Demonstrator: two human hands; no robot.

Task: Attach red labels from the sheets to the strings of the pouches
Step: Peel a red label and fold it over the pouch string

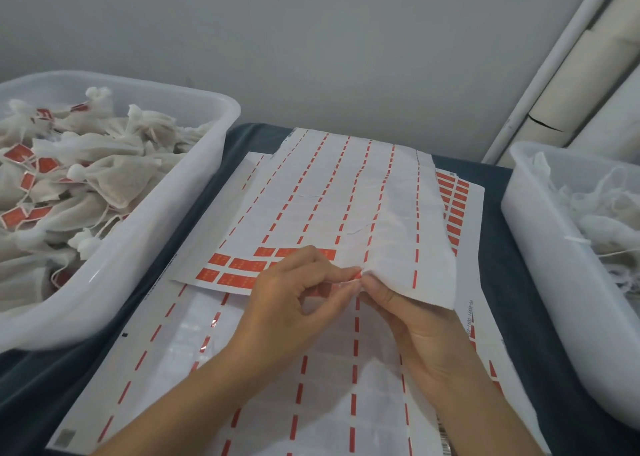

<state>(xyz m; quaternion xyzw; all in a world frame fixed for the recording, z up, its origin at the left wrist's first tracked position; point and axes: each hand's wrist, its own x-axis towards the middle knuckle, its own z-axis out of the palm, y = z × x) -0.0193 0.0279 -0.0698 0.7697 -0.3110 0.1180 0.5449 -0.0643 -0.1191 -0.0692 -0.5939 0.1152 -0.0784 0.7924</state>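
Left hand [287, 303]: fingers curled, thumb and forefinger pinching at a red label [356, 276] at the near edge of the top sheet [346, 192].

Right hand [412, 320]: fingertips meet those of the left; it grips the sheet's lifted near right corner, thumb under the paper. Which hand actually holds the label cannot be told — the fingertips cover it.

Top sheet: mostly stripped, white with red dashed columns; a few red labels [242, 265] remain in its near left corner.

Lower sheets [194, 362]: stacked beneath, also stripped, lying on a dark blue cloth [505, 282]. A further sheet with a column of red labels [455, 199] shows at the right edge of the stack.

Left tub [173, 192]: translucent white plastic, filled with pale pouches [114, 178] — several with red labels on their strings.

Right tub [540, 233]: same kind, holds pouches with white strings [588, 206], no red visible on them.

Background: grey wall [311, 39].
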